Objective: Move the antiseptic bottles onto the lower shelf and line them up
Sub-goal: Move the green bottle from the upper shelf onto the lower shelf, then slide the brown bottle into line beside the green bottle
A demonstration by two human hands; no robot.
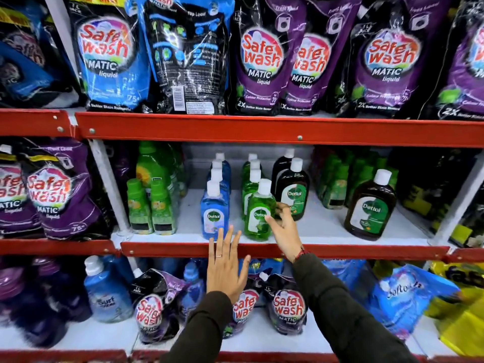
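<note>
On the middle shelf [324,227] stand rows of antiseptic bottles with white caps. A blue row has its front bottle [214,213] near the shelf edge, and a green row beside it ends in a front bottle [256,218]. Two dark brown bottles [294,195] stand behind to the right, and a larger brown one [370,208] stands apart at the right. My right hand [284,229] pinches the right side of the front green bottle, thumb on its label. My left hand [226,265] is flat with spread fingers, just below the blue bottle, over the red shelf edge.
Green bottles [150,205] crowd the middle shelf's left side, more stand at its back right. The lower shelf [262,339] holds detergent pouches [286,307], a blue bottle [106,294] and blue and yellow bags at right. Purple and blue pouches [262,58] fill the top shelf.
</note>
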